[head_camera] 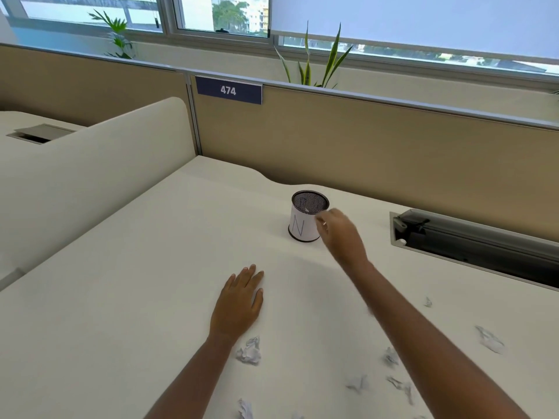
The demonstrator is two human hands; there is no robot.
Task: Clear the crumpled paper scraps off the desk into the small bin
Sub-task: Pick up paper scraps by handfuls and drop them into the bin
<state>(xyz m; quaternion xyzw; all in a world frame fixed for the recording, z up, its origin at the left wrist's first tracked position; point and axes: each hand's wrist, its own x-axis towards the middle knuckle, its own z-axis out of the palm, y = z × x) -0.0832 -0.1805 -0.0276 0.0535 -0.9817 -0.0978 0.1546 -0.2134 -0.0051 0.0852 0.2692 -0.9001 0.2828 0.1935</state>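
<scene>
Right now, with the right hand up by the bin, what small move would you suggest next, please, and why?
Probably draw the right hand back toward the scraps. It sits beside the bin rim with no paper visible in its fingers, while several scraps remain on the desk; the one beside the right forearm looks nearest. The left hand rests flat.

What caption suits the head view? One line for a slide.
Right hand at the mesh bin; left hand flat on desk.

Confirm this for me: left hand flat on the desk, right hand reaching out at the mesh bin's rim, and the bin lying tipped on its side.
One thing is wrong. In the head view the mesh bin stands upright, open mouth up, not tipped over. The rest holds: left hand flat on the desk, right hand at the bin's rim.
</scene>
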